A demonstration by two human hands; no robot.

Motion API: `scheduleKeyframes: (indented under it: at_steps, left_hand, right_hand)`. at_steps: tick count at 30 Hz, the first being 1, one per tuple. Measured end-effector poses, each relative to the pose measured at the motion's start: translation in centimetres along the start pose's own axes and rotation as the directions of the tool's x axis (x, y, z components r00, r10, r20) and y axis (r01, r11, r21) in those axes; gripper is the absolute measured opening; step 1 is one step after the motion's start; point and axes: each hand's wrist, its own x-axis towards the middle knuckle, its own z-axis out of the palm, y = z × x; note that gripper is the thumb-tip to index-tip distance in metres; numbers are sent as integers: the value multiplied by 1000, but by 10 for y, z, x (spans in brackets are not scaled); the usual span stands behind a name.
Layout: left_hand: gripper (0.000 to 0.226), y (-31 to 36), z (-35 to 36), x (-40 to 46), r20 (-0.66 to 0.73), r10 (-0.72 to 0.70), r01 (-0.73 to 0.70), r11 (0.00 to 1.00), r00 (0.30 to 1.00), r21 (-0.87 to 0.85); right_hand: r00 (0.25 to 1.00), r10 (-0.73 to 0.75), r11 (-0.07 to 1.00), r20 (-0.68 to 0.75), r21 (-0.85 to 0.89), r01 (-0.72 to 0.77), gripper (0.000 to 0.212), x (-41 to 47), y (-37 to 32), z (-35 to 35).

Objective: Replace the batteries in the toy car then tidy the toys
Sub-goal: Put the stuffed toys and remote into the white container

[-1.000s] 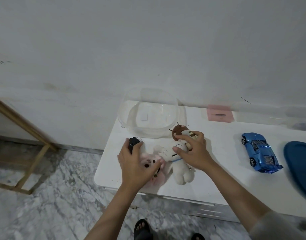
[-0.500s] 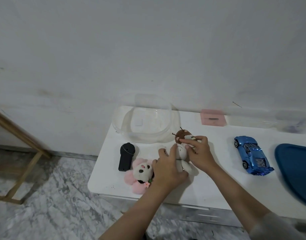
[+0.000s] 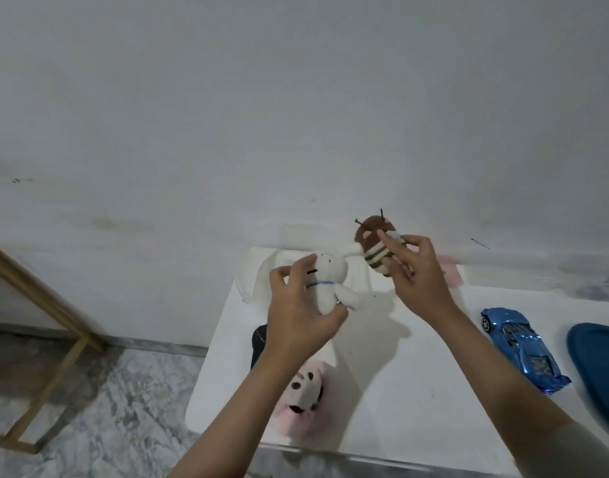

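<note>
My left hand point(image 3: 298, 312) grips a white plush bunny point(image 3: 330, 282) with a blue collar, raised above the white table point(image 3: 417, 391). My right hand point(image 3: 417, 270) pinches a brown striped bee plush point(image 3: 374, 248), also raised, just right of the bunny. Both toys hang over the clear plastic container point(image 3: 258, 281) at the table's back left, which they and my hands largely hide. The blue toy car point(image 3: 524, 346) sits on the table at the right. A pink-and-white plush point(image 3: 305, 405) lies near the front edge beneath my left forearm. The black remote point(image 3: 258, 343) peeks out behind my left wrist.
A dark blue lid point(image 3: 599, 367) lies at the table's right edge. A pink flat item point(image 3: 449, 274) sits at the back by the white wall. A wooden frame point(image 3: 37, 339) leans at the left over the marble floor point(image 3: 106, 408).
Both hands have lifted off the table, the left taking up the white bunny and the right raising the bee plush, toward the clear container. The pink plush and remote stayed put.
</note>
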Motion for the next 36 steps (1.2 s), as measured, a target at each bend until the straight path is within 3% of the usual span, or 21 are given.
scheduleKeyframes:
  at_steps: [3, 5, 10, 13, 16, 22, 24, 26, 28, 30, 32, 34, 36]
  left_hand:
    - [74, -17, -26, 40, -45, -51, 53, 997, 998, 64]
    - [74, -32, -38, 68, -5, -131, 131, 985, 991, 115]
    - [75, -70, -30, 115, 218, -324, 264, 928, 921, 264]
    - [71, -81, -11, 131, 303, -400, 282, 887, 865, 364]
    - [75, -98, 5, 144, 349, -440, 230, 833, 828, 504]
    - [46, -107, 8, 160, 318, -386, 57, 708, 866, 704]
    - [47, -100, -1, 154, 298, -325, 55, 753, 898, 656]
    - [49, -91, -16, 129, 222, -144, 19, 876, 964, 483]
    - [41, -81, -32, 85, 69, 59, -76, 953, 996, 292]
    - [32, -79, -41, 35, -73, 106, -89, 977, 992, 195]
    - [34, -92, -42, -8, -114, -22, 41, 985, 993, 168]
    - [47, -110, -37, -39, -46, -243, 248, 951, 969, 183]
    - [61, -123, -31, -54, 52, -377, 353, 901, 925, 251]
  right_hand:
    - [998, 2, 1000, 55, -1, -2, 65, 20, -21, 20]
    - [989, 46, 997, 139, -72, -36, 68, 35, -35, 40]
    - [923, 282, 943, 263, -253, -216, 38, 63, -40, 98]
    - [873, 394, 880, 286, -390, -269, 34, 72, -29, 126]
    - [848, 429, 821, 312, -527, -221, 34, 75, -16, 143]
    - [848, 389, 738, 359, -672, -54, 34, 80, -4, 143]
    - [857, 355, 779, 374, -625, -50, 31, 77, -13, 131]
    - [900, 250, 876, 358, -480, -53, 32, 60, -27, 114]
    - [949, 145, 942, 281, -332, -46, 31, 24, -45, 95]
    - [956, 156, 964, 250, -248, -92, 28, -26, -64, 79]
    - [893, 278, 948, 353, -249, -196, 34, -78, -78, 73]
    - [793, 411, 900, 449, -335, -277, 51, -121, -80, 78]
    - [718, 522, 850, 461, -347, -395, 74, -148, -77, 89]
